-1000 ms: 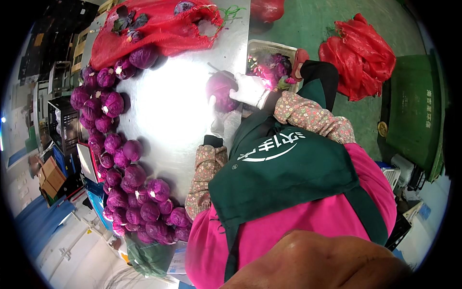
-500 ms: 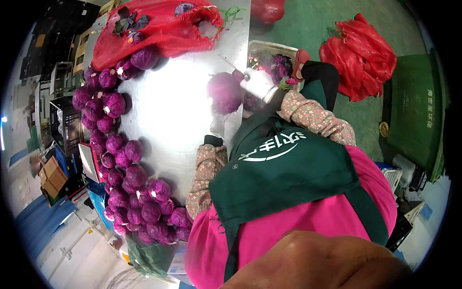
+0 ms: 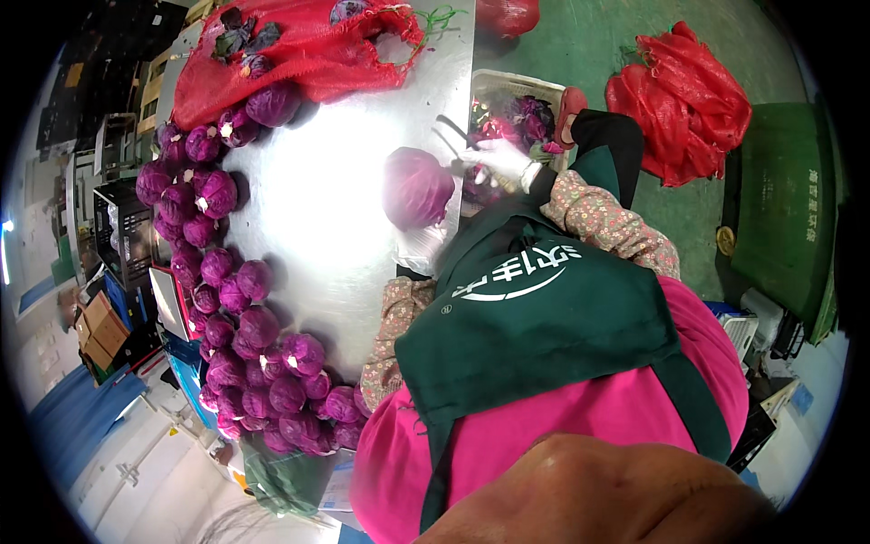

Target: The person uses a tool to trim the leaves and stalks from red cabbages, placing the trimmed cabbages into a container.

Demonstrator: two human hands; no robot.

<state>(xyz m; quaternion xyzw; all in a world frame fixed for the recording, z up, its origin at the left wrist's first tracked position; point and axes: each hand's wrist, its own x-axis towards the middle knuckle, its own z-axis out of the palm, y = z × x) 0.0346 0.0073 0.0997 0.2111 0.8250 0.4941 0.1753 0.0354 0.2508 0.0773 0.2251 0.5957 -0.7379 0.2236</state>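
My left hand [image 3: 419, 247] cups the red cabbage [image 3: 418, 188]; my gloved right hand [image 3: 500, 163] has swung its knife [image 3: 453, 136] off it, trimming apparently done.

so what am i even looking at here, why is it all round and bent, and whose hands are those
This is one picture from a wide fisheye camera worn on a person's head, looking down, which is why straight edges curve toward the rim. No machine is involved: a person in a pink top and green apron works with two gloved hands. The shiny metal table carries a long curved row of purple cabbages along its far side and a red mesh sack at its end. The left hand is under one purple cabbage at the table edge. The right hand holds a knife beside it. Behind that hand a pale crate holds purple leaf trimmings, and more red sacks lie on the green floor.
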